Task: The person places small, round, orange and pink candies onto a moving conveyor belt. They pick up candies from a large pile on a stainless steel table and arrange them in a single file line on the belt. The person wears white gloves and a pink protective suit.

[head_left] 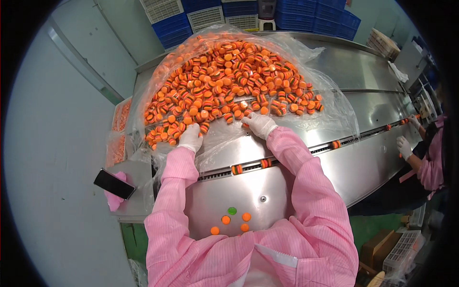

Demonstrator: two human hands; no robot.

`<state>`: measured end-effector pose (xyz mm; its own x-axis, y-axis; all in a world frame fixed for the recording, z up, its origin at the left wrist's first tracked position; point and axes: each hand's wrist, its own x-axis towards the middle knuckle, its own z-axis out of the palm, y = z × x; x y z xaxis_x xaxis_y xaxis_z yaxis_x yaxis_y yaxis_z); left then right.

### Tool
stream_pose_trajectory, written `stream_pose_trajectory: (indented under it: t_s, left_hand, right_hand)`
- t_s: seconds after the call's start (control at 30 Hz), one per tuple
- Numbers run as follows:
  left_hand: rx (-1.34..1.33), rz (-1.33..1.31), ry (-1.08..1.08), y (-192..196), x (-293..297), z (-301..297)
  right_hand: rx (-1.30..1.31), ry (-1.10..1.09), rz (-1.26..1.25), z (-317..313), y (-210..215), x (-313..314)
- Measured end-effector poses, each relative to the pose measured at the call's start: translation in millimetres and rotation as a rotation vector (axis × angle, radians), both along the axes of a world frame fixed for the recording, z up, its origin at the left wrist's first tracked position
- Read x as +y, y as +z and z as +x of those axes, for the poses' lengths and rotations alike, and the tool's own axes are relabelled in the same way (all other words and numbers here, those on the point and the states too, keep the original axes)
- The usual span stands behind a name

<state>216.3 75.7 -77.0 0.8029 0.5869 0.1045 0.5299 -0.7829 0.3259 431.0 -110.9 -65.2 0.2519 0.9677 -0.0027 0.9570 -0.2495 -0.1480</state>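
The left hand (191,137), in a white glove, is at the near left edge of a big pile of striped burger-shaped candies (224,71). Its fingers are bent next to some of them, but I can't tell if it is pinching one. The right hand (261,124), also in a white glove, reaches the near edge in the middle. Its fingertips are by a few candies, and I can't tell if they grip any. The pile sits on a clear plastic sheet (342,115) on a shiny metal table (210,196). Closer in, a thin chain track (251,167) carries a few candies in a line. Nearer still lie one green round piece (232,210) and four orange round pieces (226,219). A black phone (114,184) leans on a pink cloth (114,201) at the left.
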Motion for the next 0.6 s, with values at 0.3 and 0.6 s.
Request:
stream_pose_trajectory:
  t_s: [0.3,0.6]
  left_hand:
    - [-0.078,-0.294,-0.298,-5,-79,-86]
    - [-0.103,-0.115,-0.138,20,-48,-46]
  right_hand:
    - [1.188,-0.299,0.078,-118,21,-53]
    - [0.267,-0.324,-0.027,-111,19,-59]
